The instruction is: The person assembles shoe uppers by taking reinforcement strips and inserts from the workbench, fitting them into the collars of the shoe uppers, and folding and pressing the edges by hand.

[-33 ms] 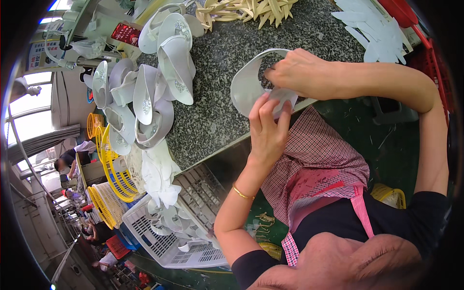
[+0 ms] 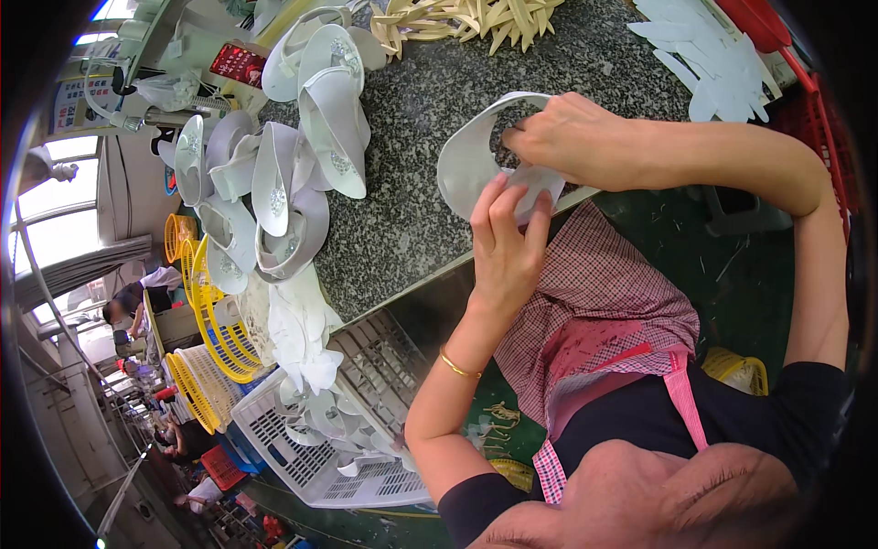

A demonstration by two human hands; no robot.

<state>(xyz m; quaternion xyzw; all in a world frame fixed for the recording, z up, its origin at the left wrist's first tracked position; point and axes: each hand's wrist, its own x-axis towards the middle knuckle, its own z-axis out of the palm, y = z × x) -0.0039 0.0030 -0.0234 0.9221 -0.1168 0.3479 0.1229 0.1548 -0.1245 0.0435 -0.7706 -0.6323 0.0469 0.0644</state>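
Note:
A white shoe upper (image 2: pixel 465 165), curved into an open loop, stands over the front edge of the speckled stone worktop (image 2: pixel 393 210). My left hand (image 2: pixel 506 240) grips its near end, fingers bent over the white material. Across the upper's right side, my right hand (image 2: pixel 572 137) is closed, its fingers curled in and pressed against the piece. What lies under the right fingertips is hidden. To the left, several finished-looking white uppers with sparkling trim (image 2: pixel 334 128) lie in a loose heap on the stone.
Beige strips (image 2: pixel 476 20) lie piled at the worktop's far edge. Flat white pieces (image 2: pixel 704 55) are fanned out at the far right. White cut pieces (image 2: pixel 302 329) hang over the left corner, above a grey crate (image 2: pixel 293 457) holding more. Yellow baskets (image 2: pixel 215 320) stand farther left.

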